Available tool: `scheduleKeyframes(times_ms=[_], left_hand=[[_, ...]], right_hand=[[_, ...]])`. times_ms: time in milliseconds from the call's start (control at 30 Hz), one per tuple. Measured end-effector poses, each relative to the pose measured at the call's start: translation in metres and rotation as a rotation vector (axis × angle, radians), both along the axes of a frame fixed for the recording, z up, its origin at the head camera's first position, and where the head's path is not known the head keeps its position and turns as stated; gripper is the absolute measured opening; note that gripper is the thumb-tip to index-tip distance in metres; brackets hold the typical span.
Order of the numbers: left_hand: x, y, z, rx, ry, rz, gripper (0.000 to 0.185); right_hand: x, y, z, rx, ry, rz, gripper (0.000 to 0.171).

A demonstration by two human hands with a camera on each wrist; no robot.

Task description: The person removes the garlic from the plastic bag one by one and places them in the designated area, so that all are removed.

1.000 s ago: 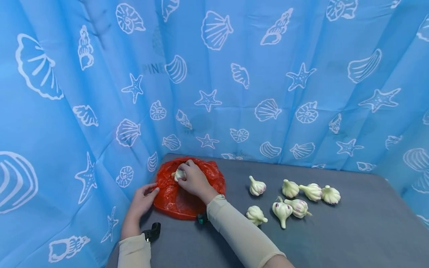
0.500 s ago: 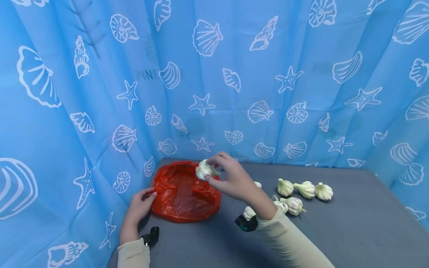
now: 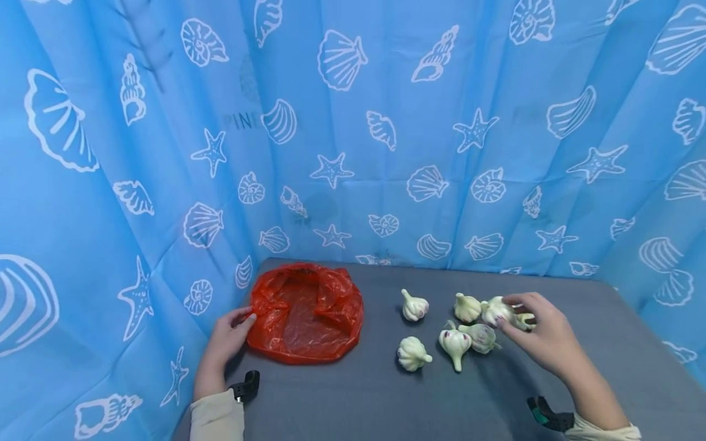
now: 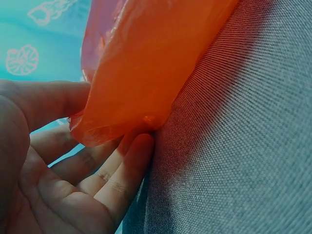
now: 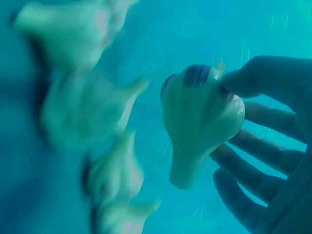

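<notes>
My left hand (image 3: 230, 335) pinches the left edge of a red plastic bag (image 3: 309, 358), whose mouth gapes on the grey table. In the left wrist view the thumb lies on one side of the thin film (image 4: 146, 73) and fingers on the other. Over on the right, my right hand (image 3: 546, 337) holds a white garlic bulb (image 3: 496, 311) between thumb and fingers. The right wrist view shows this bulb (image 5: 200, 112) with purple patches, its stem pointing down. Several more garlic bulbs (image 3: 467, 308) lie around it, one partly hidden behind my fingers.
Loose garlic bulbs also lie between the bag and my right hand, one nearer the back (image 3: 415, 305) and one nearer me (image 3: 412, 354). A blue curtain (image 3: 353, 135) with white shells hangs behind the table (image 3: 342, 404) and along its sides.
My right hand has lifted a garlic bulb out of the red bag and carried it right, over the other bulbs. My left hand has stayed at the bag's edge.
</notes>
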State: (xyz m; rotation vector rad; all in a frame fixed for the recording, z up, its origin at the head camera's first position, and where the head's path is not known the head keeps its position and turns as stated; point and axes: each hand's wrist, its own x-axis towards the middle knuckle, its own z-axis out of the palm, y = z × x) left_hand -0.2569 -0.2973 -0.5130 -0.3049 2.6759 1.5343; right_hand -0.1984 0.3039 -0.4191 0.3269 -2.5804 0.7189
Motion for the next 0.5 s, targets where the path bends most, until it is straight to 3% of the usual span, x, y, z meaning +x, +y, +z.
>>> scheduleKeyframes(times_ms=[167, 500], left_hand=[[0.001, -0.001, 0.004, -0.003, 0.016, -0.006, 0.056], [0.003, 0.003, 0.004, -0.013, -0.002, -0.016, 0.056]], right_hand=[[0.012, 0.028, -0.022, 0.026, -0.134, -0.092, 0.037], [0.006, 0.046, -0.047, 0.024, -0.275, -0.123, 0.041]])
